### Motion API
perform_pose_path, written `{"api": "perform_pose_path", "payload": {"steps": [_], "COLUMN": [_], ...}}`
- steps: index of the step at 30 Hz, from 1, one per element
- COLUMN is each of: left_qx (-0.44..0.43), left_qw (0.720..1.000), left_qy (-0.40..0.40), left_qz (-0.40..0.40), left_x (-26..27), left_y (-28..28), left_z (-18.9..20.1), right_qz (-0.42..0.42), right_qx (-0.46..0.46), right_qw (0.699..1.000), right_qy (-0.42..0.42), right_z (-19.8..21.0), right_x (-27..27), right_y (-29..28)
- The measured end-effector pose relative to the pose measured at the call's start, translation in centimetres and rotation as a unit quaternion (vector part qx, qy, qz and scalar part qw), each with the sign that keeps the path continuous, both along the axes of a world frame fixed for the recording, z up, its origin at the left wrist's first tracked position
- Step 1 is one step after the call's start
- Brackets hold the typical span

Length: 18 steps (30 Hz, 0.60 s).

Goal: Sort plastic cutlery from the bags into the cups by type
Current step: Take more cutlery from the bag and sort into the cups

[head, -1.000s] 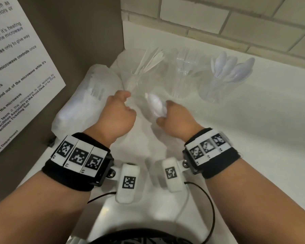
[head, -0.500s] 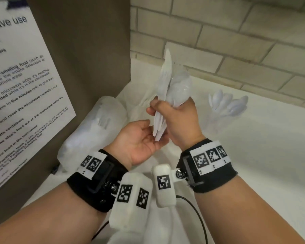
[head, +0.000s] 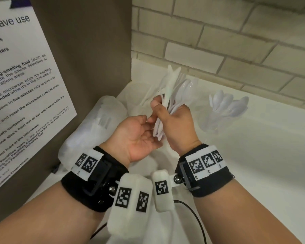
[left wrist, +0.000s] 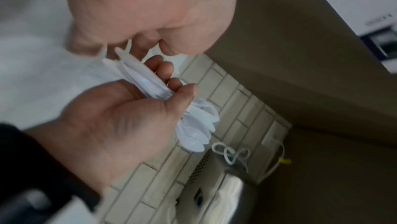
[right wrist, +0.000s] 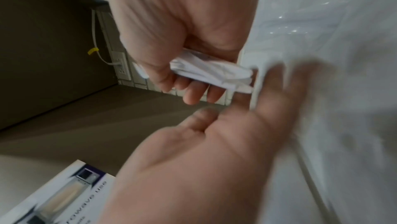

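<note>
My right hand grips a mixed bundle of white plastic cutlery upright above the counter, spoon bowls and knife tips fanning out on top. My left hand lies palm up, fingers relaxed, just under the handle ends and touching them. The left wrist view shows the bundle in the right fist. In the right wrist view the bundle sits over the open left palm. A clear cup of spoons stands at the right. A cup with knives stands left of the bundle. The hand hides the middle cup.
A filled plastic bag of cutlery lies at the left against the brown panel, which carries a printed notice. A brick wall backs the white counter. A black cable runs near my wrists.
My right hand has come up from the bag with a bundle of cutlery. My left hand has let go, turned palm up and moved under the handle ends.
</note>
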<state>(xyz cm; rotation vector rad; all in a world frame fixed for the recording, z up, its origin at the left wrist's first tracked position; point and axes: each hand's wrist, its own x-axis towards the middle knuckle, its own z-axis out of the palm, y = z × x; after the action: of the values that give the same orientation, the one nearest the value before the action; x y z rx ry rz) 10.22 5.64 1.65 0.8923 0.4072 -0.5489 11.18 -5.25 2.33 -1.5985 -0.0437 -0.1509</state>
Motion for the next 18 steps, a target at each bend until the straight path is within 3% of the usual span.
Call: {"api": "perform_pose_path", "payload": {"steps": [2, 4, 8, 12, 18], "left_qx": [0.071, 0.083, 0.101, 0.212, 0.280], "left_qw": [0.996, 0.980, 0.922, 0.869, 0.823], "left_qy": [-0.062, -0.176, -0.369, -0.442, -0.482], "left_qz": [0.004, 0.050, 0.063, 0.067, 0.111], "left_x": [0.2, 0.6, 0.8, 0.7, 0.0], "left_y": [0.4, 1.0, 1.2, 0.9, 0.5], "left_z": [-0.2, 0.1, 1.9, 2.1, 2.3], "right_qz": [-0.006, -0.001, 0.124, 0.167, 0.184], "right_qx": [-0.025, -0.095, -0.222, -0.279, -0.196], "right_qw": [1.000, 0.995, 0.967, 0.946, 0.962], "right_qy": [-0.005, -0.016, -0.002, -0.004, 0.035], "right_z": [0.4, 0.5, 0.1, -0.2, -0.6], "right_x": [0.0, -0.3, -1.4, -1.4, -1.8], "right_y": [-0.4, -0.9, -0.7, -0.3, -0.5]}}
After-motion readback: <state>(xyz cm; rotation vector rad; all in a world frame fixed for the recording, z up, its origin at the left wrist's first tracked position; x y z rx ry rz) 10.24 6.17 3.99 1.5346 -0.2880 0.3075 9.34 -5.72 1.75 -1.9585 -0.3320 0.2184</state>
